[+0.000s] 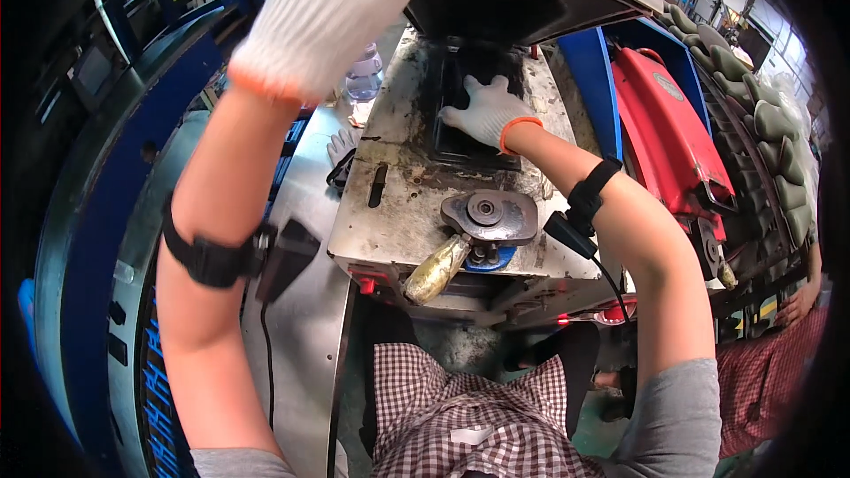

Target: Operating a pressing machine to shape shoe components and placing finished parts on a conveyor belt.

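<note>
Worn white gloves (pixel 332 22): two, upper left and upper centre. Raised black lid (pixel 482 0): one, top centre. Black armbands (pixel 221 267): two, left and right of centre. Rounded red cover (pixel 660 119): one, upper right.

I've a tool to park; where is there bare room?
The near grey bench looks bare between the black cable and the machine. Crowded: the machine's front, around the handled metal piece; the black plate under the right hand; the far bench, holding a glove.
</note>
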{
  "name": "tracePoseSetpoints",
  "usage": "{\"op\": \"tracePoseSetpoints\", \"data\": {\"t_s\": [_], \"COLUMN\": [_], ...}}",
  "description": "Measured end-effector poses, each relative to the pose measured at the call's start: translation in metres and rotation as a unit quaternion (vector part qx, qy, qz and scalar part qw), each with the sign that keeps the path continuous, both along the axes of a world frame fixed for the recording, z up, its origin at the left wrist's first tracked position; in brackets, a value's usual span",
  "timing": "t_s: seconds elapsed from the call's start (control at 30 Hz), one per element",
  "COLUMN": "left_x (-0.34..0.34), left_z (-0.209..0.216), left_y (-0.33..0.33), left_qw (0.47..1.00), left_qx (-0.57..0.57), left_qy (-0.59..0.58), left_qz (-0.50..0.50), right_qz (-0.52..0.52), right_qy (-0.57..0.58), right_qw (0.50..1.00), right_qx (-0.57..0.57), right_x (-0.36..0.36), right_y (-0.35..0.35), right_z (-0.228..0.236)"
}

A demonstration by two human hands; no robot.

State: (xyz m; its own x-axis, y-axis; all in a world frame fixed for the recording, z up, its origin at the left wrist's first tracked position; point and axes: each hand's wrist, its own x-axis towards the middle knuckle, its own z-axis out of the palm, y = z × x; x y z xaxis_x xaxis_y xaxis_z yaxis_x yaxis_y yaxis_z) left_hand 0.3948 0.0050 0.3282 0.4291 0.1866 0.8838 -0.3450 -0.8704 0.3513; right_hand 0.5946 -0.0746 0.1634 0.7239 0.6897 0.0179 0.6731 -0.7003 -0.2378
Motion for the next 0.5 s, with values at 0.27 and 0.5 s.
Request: {"op": "tracePoseSetpoints", "data": {"t_s": [0.27,0.5], "left_x": [0.118,0.126], "left_z": [0.068,0.058], "left_y": [0.022,0.015], "left_qw": [0.932,0.782], "left_qx": [0.361,0.579], "left_qy": [-0.021,0.148], "left_qz": [0.015,0.176], "right_qz": [0.067,0.185], "right_qy": [-0.078,0.091], "right_qw": [0.990,0.832], "right_qx": [0.101,0.514], "right_x": [-0.009,-0.125], "right_y": [-0.039,-0.189], "right_z": [0.002,-0.036]}}
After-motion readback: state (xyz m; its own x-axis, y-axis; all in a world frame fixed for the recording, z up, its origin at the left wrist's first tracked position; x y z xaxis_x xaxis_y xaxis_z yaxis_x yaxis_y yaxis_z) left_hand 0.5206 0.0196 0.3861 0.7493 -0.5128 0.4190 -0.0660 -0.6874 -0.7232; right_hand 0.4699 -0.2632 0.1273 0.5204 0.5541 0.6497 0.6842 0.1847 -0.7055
